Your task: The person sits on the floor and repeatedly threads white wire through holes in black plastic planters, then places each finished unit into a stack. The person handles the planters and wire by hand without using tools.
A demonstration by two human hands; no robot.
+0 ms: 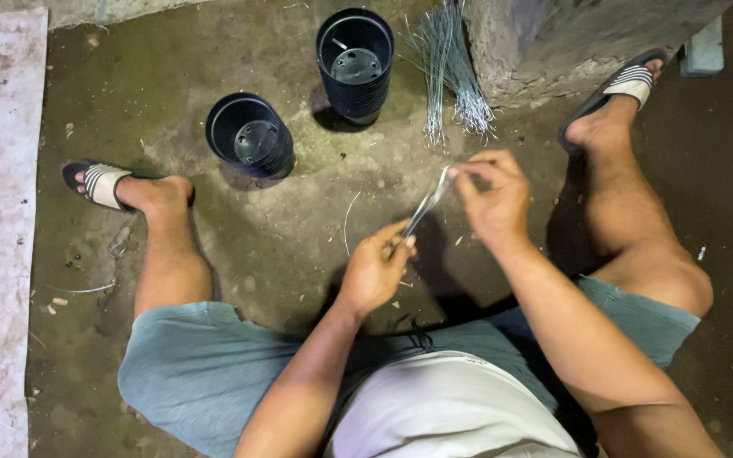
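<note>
— Well, we see a thin, shiny length of grey metal wire (425, 206) stretched between the two hands, above the concrete floor (299, 229) and between the knees.

— Yes; the left hand (373, 270) is closed round its lower end, and the right hand (494, 197) pinches the upper end between the fingers (467, 172).

— We judge it light, springy and rather slick, with ends that could prick; taking it near each end, as here, gives us the best control over bending.

— Beyond it a bundle of similar thin grey wires (451, 76) leans by a rough stone block (553, 42).

— And two stacks of black round plastic pots (355, 64) stand apart on the floor, one (250, 136) nearer the left foot.
</note>
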